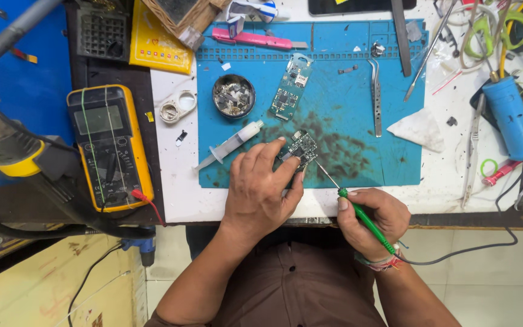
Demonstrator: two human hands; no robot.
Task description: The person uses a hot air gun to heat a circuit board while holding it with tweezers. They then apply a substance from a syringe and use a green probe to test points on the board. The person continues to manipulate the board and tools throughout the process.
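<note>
— Where is the small circuit board (299, 150), and how does it lie?

— On the blue work mat (358, 121), near its front edge. Its long axis runs diagonally, the far end up and to the right. The left hand (260, 189) pinches its near end, thumb and fingertips closed on it.

— And the soldering iron (358, 213)?

— The right hand (371, 221) has its fingers wrapped shut round the green handle, like a pen. The iron slants from lower right to upper left, its thin tip pointing at the board's right edge, touching or just beside it; I cannot tell which.

— Around them?

— A syringe (231, 145) lies just left of the board, a second, longer green board (290, 88) beyond it, a round tin of scraps (234, 95) beside that, tweezers (376, 97) to the right. A yellow multimeter (110, 145) sits well left, off the mat.
</note>
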